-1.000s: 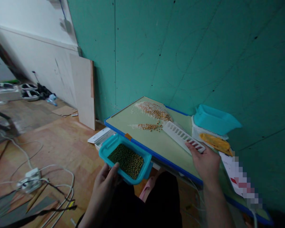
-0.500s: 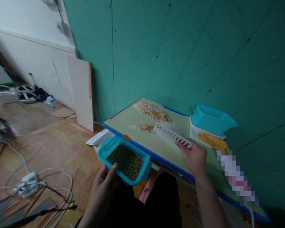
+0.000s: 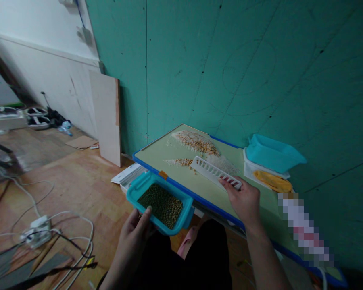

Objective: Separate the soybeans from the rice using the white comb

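My left hand (image 3: 136,227) grips the near rim of a turquoise plastic container (image 3: 132,189), thumb on top, just below the table's edge. Inside it lie dark green beans (image 3: 157,199) and, towards the right, paler yellowish ones. My right hand (image 3: 245,199) is closed on one end of a white slotted plastic strip (image 3: 204,166). Its far end rests by a small pile of yellow beans and white grains (image 3: 183,162) on the pale green tabletop (image 3: 157,155). Behind that spreads a larger mixed heap (image 3: 196,143), with white grains (image 3: 222,163) to its right.
At the table's right stand a turquoise bin (image 3: 274,153) and a yellow cloth-like item (image 3: 272,181) on a white container. A green wall (image 3: 181,60) rises behind. Cables and a power strip (image 3: 38,231) lie on the floor at left. A board (image 3: 105,117) leans against the wall.
My right hand has drawn the slotted strip slightly left and toward me over the tabletop. The container in my left hand stays nearly in place. The whole view has shifted a little.
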Tool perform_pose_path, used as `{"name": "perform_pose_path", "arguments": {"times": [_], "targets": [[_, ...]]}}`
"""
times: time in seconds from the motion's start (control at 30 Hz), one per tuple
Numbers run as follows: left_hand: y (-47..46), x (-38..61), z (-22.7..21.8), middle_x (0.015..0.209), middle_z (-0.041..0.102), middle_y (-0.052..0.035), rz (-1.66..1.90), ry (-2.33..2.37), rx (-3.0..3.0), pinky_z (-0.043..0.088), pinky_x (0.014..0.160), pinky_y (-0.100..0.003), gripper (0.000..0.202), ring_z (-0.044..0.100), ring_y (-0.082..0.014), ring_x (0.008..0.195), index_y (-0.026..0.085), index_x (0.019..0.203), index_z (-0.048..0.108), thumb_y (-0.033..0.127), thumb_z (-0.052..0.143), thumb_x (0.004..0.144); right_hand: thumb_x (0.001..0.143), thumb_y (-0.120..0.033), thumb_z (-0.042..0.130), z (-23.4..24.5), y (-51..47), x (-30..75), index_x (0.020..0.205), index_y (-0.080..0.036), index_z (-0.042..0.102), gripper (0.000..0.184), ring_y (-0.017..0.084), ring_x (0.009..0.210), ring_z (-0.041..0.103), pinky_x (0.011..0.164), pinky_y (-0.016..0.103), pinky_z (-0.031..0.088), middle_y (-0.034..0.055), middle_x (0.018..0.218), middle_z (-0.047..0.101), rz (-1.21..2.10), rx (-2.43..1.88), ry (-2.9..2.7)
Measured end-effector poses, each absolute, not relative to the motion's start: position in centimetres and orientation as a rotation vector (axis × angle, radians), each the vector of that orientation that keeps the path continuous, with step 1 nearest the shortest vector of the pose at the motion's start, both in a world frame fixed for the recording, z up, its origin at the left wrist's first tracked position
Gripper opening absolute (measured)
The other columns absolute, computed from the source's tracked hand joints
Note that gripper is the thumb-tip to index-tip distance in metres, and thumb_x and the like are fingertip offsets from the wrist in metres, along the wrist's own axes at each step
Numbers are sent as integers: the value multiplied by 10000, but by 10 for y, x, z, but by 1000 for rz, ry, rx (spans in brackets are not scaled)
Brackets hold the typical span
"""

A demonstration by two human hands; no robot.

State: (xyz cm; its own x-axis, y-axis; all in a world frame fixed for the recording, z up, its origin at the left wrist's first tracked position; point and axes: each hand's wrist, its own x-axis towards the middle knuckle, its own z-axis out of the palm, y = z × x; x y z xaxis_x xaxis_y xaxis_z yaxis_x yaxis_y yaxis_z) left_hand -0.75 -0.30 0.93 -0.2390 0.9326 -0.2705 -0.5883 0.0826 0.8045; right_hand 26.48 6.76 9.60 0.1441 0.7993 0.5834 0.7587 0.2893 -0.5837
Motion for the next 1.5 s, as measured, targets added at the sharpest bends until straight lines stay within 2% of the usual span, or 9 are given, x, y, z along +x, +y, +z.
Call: {"name": "perform_pose_path", "arguments": {"times": [0.17,0.27,0.5,0.63,0.8,0.93,1.17,1.33,1.5], "targets": [[-3,-7,11,521,493,88,1516,1021,468,350,390,-151,339,406,-50,411,188,887,716,404,871,677,849,-446,686,97,66,262,793,-179,748,280,192,580,697,538,250,513,45,679,756,55,-1438,-1616],[-2,-7,14,517,508,84,1516,1021,456,345,373,-164,361,414,-61,401,191,896,720,405,883,654,853,-436,692,95,64,261,813,-181,753,266,194,605,710,577,255,530,43,698,762,103,-1420,-1615],[-2,-6,16,762,693,21,1508,1034,448,483,481,-191,397,530,-74,493,205,993,734,405,869,678,868,-432,683,89,61,256,845,-190,758,254,197,637,722,586,252,556,53,748,775,222,-1360,-1623],[-2,-7,13,624,596,57,1503,1027,463,435,446,-163,374,495,-71,482,199,964,738,410,866,683,875,-413,679,88,62,249,858,-191,756,236,203,671,736,614,258,573,57,777,783,230,-1308,-1649],[0,-4,12,583,541,70,1521,1013,455,412,445,-161,318,484,-76,484,206,901,732,412,857,694,884,-341,684,89,60,238,837,-203,752,161,184,628,728,600,241,563,37,739,777,133,-1282,-1719],[-1,1,20,568,545,67,1548,1027,399,434,460,-178,329,487,-85,489,212,823,710,426,884,643,900,-247,670,91,49,227,915,-221,757,92,172,678,746,690,243,587,24,800,791,61,-1168,-1811],[-4,2,34,576,559,69,1514,1068,406,468,497,-197,404,494,-82,504,195,780,661,452,903,585,901,-109,617,99,21,202,986,-233,743,196,168,812,770,774,239,599,21,941,802,61,-1003,-1936],[-5,1,33,568,562,71,1493,1052,412,465,489,-188,397,499,-78,493,191,781,666,455,899,597,912,-290,657,98,32,227,911,-228,760,120,188,689,757,676,258,581,29,831,799,-94,-1225,-1759],[-5,-1,22,703,660,39,1483,1006,419,513,530,-207,399,581,-99,555,198,891,709,441,890,631,869,-569,635,94,59,274,773,-168,752,429,220,548,698,502,278,468,83,660,756,-364,-1525,-1466]]}}
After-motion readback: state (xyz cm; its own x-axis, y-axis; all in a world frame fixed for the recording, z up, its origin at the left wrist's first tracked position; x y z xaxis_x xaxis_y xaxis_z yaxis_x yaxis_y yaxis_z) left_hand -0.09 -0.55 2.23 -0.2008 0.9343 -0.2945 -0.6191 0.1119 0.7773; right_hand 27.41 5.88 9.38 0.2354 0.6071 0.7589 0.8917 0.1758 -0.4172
